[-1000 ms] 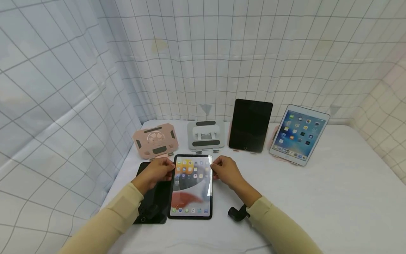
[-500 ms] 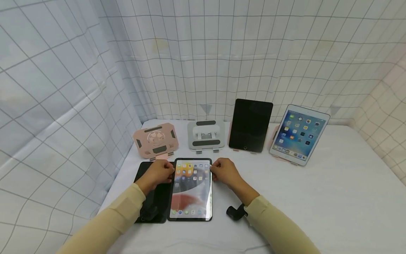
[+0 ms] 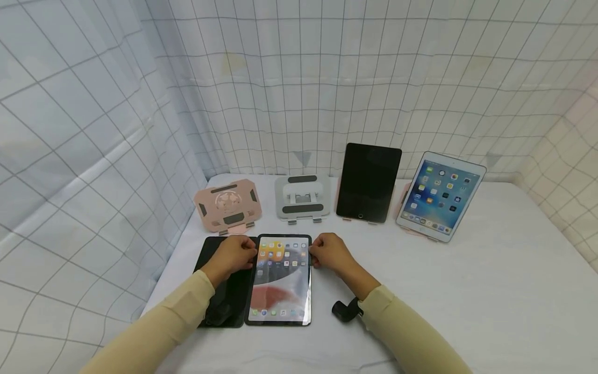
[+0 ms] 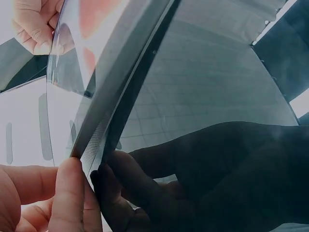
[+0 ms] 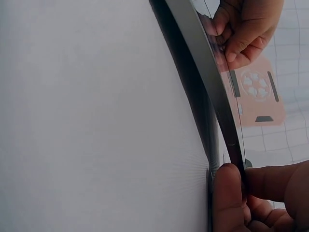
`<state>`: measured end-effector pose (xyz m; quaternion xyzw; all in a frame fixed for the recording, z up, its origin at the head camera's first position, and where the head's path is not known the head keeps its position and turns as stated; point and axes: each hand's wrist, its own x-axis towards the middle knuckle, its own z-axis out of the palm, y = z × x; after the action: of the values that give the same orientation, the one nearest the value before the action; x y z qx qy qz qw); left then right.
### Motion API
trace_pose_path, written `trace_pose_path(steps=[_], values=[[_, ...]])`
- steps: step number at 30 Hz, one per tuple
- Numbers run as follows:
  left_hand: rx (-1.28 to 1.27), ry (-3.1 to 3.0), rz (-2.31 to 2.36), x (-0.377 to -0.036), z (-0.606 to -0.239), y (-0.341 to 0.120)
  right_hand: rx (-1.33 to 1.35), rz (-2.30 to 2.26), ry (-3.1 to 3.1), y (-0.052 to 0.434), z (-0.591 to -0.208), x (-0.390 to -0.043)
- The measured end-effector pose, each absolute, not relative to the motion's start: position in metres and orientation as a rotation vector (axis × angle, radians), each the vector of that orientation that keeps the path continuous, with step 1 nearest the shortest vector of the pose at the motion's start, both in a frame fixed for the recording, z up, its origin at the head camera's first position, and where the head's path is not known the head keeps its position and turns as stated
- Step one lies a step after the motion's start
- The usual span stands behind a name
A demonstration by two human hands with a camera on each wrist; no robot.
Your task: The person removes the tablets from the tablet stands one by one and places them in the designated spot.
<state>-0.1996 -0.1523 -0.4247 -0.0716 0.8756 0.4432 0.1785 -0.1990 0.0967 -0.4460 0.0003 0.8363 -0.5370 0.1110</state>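
White cloth covers the desk [image 3: 467, 291], and in the head view a lit black-framed tablet with app icons [image 3: 281, 280] lies flat at lower centre of the frame. The left hand [image 3: 233, 255] pinches its upper left edge with curled fingers, and the right hand [image 3: 329, 253] pinches its upper right edge the same way. Just left of it, side by side, lies a dark black tablet with a blank screen [image 3: 223, 291], partly under the left forearm. Behind them, across the middle of the frame, stand a pink folding tablet stand [image 3: 228, 205], a grey folding tablet stand [image 3: 302, 200], an upright black tablet with a dark screen [image 3: 368, 182] and, furthest right, a white-framed tablet showing a blue home screen [image 3: 440, 196]. White checked curtain [image 3: 327, 78] fills the upper part of the frame.

From the left wrist, the left hand's thumb and fingertips [image 4: 72, 193] at the bottom left clamp the lit tablet's [image 4: 116, 82] grey edge, which runs diagonally up the frame; the right hand [image 4: 36, 26] grips it in the upper left corner. The dark tablet's glossy screen [image 4: 217, 96] mirrors the hand.

From the right wrist, the right hand's thumb [image 5: 227, 198] at the bottom presses the lit tablet's thin dark edge [image 5: 203, 72], fingers curled behind it. The left hand [image 5: 246, 29] holds the opposite edge at upper right, with the pink stand [image 5: 258, 94] beyond.
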Motion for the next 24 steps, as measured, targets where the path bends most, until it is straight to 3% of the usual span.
trace_pose_path(steps=[24], values=[[-0.206,2.472,1.183,-0.2059,-0.4266,-0.1484,-0.075,-1.274,2.614,0.0926,-0.4456,-0.2041]])
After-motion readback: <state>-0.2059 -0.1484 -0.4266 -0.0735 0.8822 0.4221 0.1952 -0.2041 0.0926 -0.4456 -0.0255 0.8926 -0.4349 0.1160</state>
